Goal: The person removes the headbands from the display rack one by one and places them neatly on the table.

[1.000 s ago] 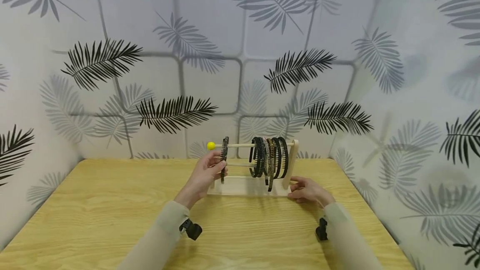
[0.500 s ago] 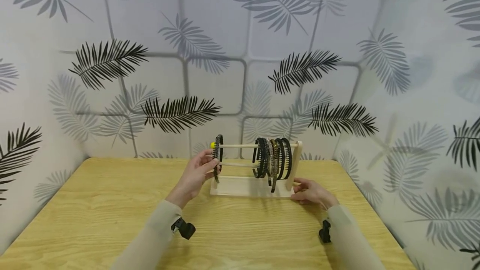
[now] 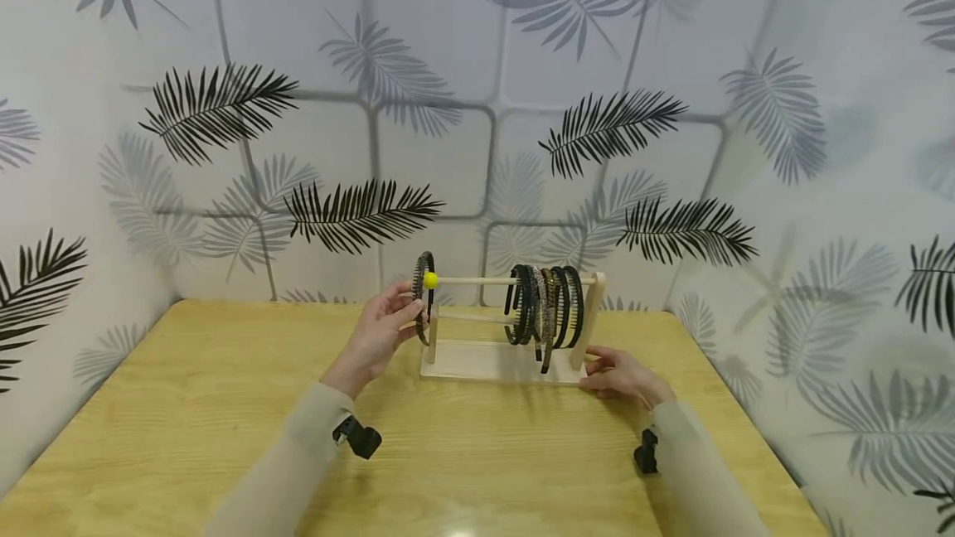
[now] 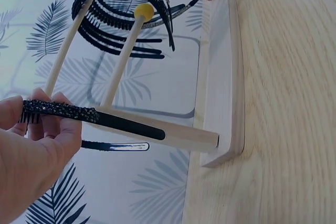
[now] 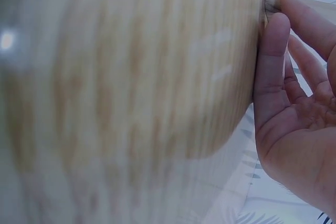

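Observation:
My left hand (image 3: 375, 330) pinches a black glittery toothed headband (image 4: 68, 110) between thumb and fingers. That headband stands at the left end of a pale wooden headband stand (image 3: 477, 361), beside the yellow ball (image 3: 430, 280) on the upper rod's tip. Whether it still loops the rod, I cannot tell. Farther right on the rods hang several black and patterned headbands (image 3: 525, 305). My right hand (image 3: 622, 374) grips the right end of the stand's base, its thumb (image 5: 274, 40) along the near edge; part of the fingers is hidden.
The stand rests on a light wood-grain table (image 3: 224, 404), toward the back edge. Behind it is a leaf-patterned wall covering (image 3: 462, 164), which also runs along the right side. Another upright post (image 3: 591, 313) closes the stand's right end.
My left hand has drawn the headband leftward along the rod, from right of the yellow ball to its left side. The right hand keeps its grip on the base.

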